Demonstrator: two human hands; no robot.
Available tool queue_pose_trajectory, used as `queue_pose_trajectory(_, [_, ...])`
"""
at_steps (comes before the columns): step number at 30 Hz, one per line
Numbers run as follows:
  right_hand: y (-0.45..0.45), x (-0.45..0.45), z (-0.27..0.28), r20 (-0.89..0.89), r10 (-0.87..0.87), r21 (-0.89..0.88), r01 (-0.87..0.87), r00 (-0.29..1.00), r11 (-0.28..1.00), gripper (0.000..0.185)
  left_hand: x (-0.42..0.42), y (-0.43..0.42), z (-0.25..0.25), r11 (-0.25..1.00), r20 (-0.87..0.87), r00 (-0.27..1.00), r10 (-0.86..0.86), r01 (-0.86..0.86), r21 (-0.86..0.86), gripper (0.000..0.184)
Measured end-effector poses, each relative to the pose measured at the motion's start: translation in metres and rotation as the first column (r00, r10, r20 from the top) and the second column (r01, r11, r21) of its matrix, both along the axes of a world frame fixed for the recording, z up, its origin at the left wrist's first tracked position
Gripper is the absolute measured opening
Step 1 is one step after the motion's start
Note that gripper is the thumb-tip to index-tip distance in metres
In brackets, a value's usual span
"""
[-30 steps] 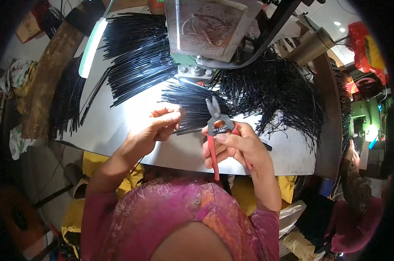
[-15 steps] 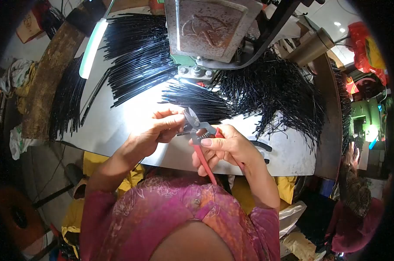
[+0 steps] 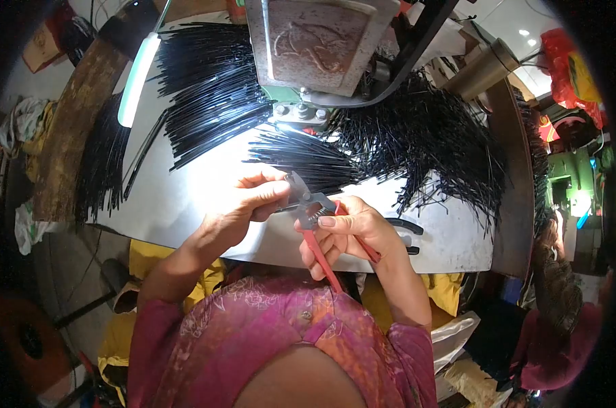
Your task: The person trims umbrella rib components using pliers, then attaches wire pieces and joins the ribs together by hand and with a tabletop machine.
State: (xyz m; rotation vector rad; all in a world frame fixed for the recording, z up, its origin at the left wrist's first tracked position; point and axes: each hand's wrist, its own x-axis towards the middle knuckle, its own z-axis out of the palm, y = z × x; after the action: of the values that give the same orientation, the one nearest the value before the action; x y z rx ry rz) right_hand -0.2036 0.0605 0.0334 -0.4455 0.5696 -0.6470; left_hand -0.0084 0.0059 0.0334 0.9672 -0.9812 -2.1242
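Observation:
My right hand [image 3: 352, 228] is wrapped round the red-handled pruning shears [image 3: 320, 257], with the thumb near the coil spring. The metal blades point up and left, toward my left hand [image 3: 253, 199]. Its thumb and fingers are pinched together beside the blade tips; whatever lies in the pinch is too small or hidden to name. Just beyond both hands, a bundle of black strips [image 3: 301, 155] lies on the white tabletop [image 3: 155, 204] under the machine head.
A heavy machine head [image 3: 325, 44] overhangs the table. Black strips lie in neat rows [image 3: 209, 102] at left and a tangled heap [image 3: 423, 136] at right. A lit lamp [image 3: 139, 80] hangs at upper left. At far right is another person's arm [image 3: 556, 272] beside a green machine.
The view has shifted slightly, moving the machine and table a little leftward in the picture. Both hands keep nearly the same pose, and the shears stay in my right hand.

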Motion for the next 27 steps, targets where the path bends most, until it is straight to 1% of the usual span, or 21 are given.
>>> queue_pose_trajectory(5, [0.004,0.003,0.002,-0.027,-0.035,-0.034,0.034,0.999,0.999,0.032,0.001,0.000,0.002,1.000,0.035,0.999,-0.020,0.021,-0.014,0.009])
queue_pose_trajectory(7, [0.006,0.005,0.004,-0.114,-0.097,-0.099,0.086,0.989,0.991,0.028,0.000,0.005,0.006,0.999,0.049,0.999,-0.017,0.019,-0.030,0.010])
queue_pose_trajectory(8, [0.003,0.005,0.001,-0.181,-0.255,-0.093,0.242,0.950,0.966,0.027,-0.001,0.011,0.008,0.997,0.122,0.993,0.000,0.009,-0.071,0.010])
queue_pose_trajectory(9, [-0.001,0.000,-0.006,-0.228,-0.416,-0.163,0.387,0.880,0.908,0.026,-0.001,0.015,0.009,0.994,0.195,0.981,0.015,0.006,-0.111,0.011])
queue_pose_trajectory(10, [-0.004,-0.005,-0.007,-0.262,-0.562,-0.242,0.511,0.784,0.825,0.026,-0.001,0.012,0.008,0.994,0.193,0.981,0.014,0.007,-0.111,0.011])
queue_pose_trajectory(11, [0.000,-0.008,-0.001,-0.251,-0.528,-0.280,0.462,0.811,0.842,0.027,-0.001,0.006,0.006,0.998,0.206,0.978,0.023,-0.009,-0.068,0.011])
queue_pose_trajectory(12, [0.005,-0.009,0.008,-0.271,-0.459,-0.282,0.386,0.846,0.878,0.030,0.000,0.004,0.003,1.000,0.224,0.974,0.029,-0.025,-0.019,0.011])
queue_pose_trajectory(13, [0.006,-0.007,0.010,-0.283,-0.441,-0.288,0.363,0.852,0.886,0.031,0.000,0.003,0.000,0.999,0.184,0.983,0.010,-0.004,-0.035,0.012])
queue_pose_trajectory(15, [0.007,-0.007,0.011,-0.298,-0.430,-0.299,0.344,0.852,0.890,0.032,-0.001,0.000,0.000,1.000,0.165,0.986,-0.014,0.018,-0.024,0.012])
queue_pose_trajectory(17, [0.006,-0.009,0.010,-0.272,-0.359,-0.231,0.302,0.893,0.925,0.032,-0.003,-0.001,0.001,0.999,0.141,0.989,-0.034,0.036,-0.011,0.014])
queue_pose_trajectory(19, [0.008,-0.006,0.009,-0.266,-0.326,-0.197,0.279,0.907,0.940,0.031,-0.001,-0.003,0.001,0.999,0.063,0.997,-0.034,0.033,0.005,0.019])
queue_pose_trajectory(20, [0.008,-0.005,0.008,-0.261,-0.292,-0.165,0.255,0.920,0.953,0.031,-0.001,-0.003,0.000,0.999,0.064,0.997,-0.033,0.033,0.006,0.019])
queue_pose_trajectory(22, [0.008,-0.003,0.008,-0.266,-0.269,-0.162,0.232,0.926,0.959,0.031,0.000,-0.003,-0.002,0.998,0.056,0.998,-0.029,0.026,0.057,0.022])
queue_pose_trajectory(25, [0.009,0.000,0.007,-0.288,-0.195,-0.134,0.162,0.937,0.978,0.031,0.001,-0.003,-0.002,0.997,0.030,0.998,-0.052,0.050,0.066,0.022])
queue_pose_trajectory(27, [0.010,0.001,0.007,-0.268,-0.164,-0.121,0.136,0.949,0.983,0.031,0.002,-0.004,-0.003,0.997,0.021,0.998,-0.056,0.055,0.055,0.022])
